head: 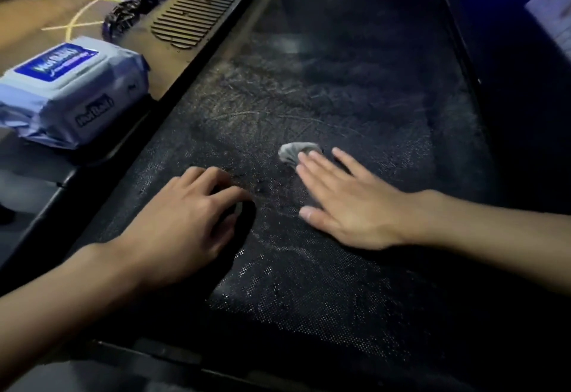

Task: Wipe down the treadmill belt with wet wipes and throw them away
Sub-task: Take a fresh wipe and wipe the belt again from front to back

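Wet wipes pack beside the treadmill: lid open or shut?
Shut. The blue-labelled lid of the wet wipes pack lies flat on its top, with no wipe sticking out.
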### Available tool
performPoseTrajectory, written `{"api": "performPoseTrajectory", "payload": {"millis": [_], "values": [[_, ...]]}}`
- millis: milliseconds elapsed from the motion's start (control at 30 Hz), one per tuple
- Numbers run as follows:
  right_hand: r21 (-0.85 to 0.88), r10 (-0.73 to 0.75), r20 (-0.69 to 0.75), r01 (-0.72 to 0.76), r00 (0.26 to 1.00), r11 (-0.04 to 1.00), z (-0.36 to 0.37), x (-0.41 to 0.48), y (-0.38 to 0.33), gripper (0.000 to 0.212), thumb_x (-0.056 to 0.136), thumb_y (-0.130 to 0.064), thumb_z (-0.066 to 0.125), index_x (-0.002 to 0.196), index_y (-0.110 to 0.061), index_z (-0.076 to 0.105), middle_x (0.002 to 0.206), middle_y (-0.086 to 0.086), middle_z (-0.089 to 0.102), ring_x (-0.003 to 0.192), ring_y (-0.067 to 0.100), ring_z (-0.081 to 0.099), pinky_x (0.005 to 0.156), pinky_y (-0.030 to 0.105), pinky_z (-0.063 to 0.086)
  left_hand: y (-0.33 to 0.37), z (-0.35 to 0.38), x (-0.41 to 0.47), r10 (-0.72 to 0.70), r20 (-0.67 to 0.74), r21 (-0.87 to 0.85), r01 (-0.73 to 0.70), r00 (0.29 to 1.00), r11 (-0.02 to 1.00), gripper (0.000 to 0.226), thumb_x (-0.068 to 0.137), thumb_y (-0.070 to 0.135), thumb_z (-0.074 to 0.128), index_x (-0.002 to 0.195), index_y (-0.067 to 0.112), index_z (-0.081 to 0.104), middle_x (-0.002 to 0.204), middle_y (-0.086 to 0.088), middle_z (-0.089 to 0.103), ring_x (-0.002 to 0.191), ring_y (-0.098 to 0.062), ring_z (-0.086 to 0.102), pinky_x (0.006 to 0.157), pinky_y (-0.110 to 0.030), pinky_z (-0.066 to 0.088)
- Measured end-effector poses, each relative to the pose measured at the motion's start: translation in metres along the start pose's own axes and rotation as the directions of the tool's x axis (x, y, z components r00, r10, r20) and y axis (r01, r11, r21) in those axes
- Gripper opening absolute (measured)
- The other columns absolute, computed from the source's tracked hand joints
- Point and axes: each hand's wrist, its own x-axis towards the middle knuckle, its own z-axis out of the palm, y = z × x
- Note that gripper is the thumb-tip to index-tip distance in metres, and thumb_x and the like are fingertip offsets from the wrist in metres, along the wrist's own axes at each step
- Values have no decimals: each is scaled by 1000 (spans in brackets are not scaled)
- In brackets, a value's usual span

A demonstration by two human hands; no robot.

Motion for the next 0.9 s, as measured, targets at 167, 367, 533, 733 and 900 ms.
{"api": "performPoseTrajectory", "payload": {"millis": [167, 367, 533, 733, 900], "values": [[5, -109, -2, 109, 994, 994, -5, 23, -21, 71, 98, -57, 1, 153, -17, -16, 159, -3, -25, 144, 8, -28, 118, 43, -18, -19, 6, -19, -39, -17, 6, 40, 999, 999, 44, 89, 44, 43, 127, 28, 59, 120, 2, 54, 105, -23, 53, 87, -43, 50], [-8, -136, -5, 135, 991, 991, -4, 38, -49, 72, 99, -57, 4, 154, -14, -13, 160, -1, -23, 145, 10, -27, 119, 41, -16, -30, 1, -29, -92, -11, 22, 92, 996, 995, 44, 86, 49, 42, 123, 32, 58, 118, 2, 53, 108, -23, 52, 90, -43, 49], [12, 61, -23, -61, 998, 998, -17, 66, -36, 73, 97, -59, 1, 154, -16, -13, 162, 0, -20, 145, 8, -24, 120, 44, -13, -36, 0, -29, -137, -27, 28, 138, 990, 990, 41, 83, 51, 38, 113, 33, 59, 110, 4, 52, 100, -22, 51, 87, -41, 48], [6, -137, -44, 138, 990, 990, -15, 71, -66, 69, 100, -56, 6, 155, -19, -10, 160, -6, -20, 145, 5, -24, 119, 41, -16, -47, -1, -30, -228, -47, 53, 231, 972, 972, 39, 81, 50, 38, 105, 28, 60, 104, 2, 52, 94, -24, 50, 82, -42, 48], [15, -57, -71, 59, 996, 998, -18, 98, -78, 74, 98, -59, 6, 155, -14, -9, 162, 1, -18, 146, 10, -23, 120, 42, -13, -59, -3, -33, -281, -62, 52, 284, 958, 957, 42, 79, 52, 33, 101, 29, 60, 103, 3, 53, 94, -23, 51, 82, -42, 48]]}}
